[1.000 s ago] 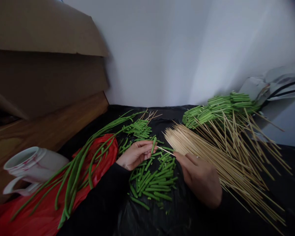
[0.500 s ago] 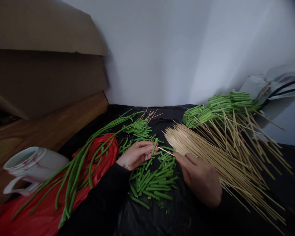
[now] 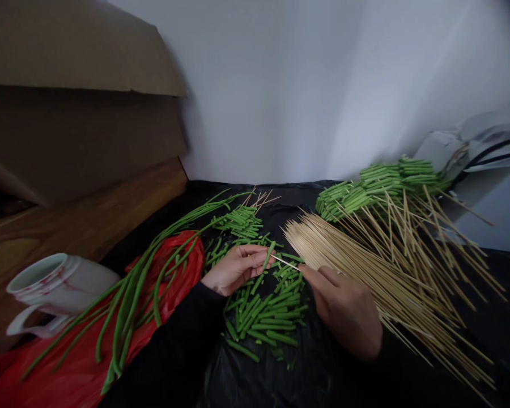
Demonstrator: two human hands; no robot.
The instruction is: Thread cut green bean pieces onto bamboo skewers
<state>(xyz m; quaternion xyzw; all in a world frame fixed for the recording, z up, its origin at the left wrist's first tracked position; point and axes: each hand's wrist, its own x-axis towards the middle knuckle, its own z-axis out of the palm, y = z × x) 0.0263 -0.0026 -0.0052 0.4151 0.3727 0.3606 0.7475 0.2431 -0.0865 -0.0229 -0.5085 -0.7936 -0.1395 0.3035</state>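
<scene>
Between the thumb and fingers of my left hand (image 3: 241,267) is a short green bean piece (image 3: 269,255), held tilted. My right hand (image 3: 346,306) is closed on a thin wooden skewer (image 3: 287,262), whose far end meets the bean piece. Whether the tip has gone into the bean cannot be made out. Under and in front of both hands lies a loose pile of cut green bean pieces (image 3: 266,317). Just beyond my left hand are bean pieces threaded side by side on skewers (image 3: 240,221).
Bare skewers (image 3: 357,266) lie in a thick bundle at right, with stacked skewered beans (image 3: 382,181) behind. Long uncut beans (image 3: 130,300) rest on a red plastic bag (image 3: 170,249) at left. A white pitcher (image 3: 76,283) lies tipped near a cardboard box (image 3: 80,124). Black plastic sheeting (image 3: 272,379) covers the surface.
The bean piece in my left hand has tilted slightly to the right, and its skewer end has shifted a little with it. Everything else stays in place.
</scene>
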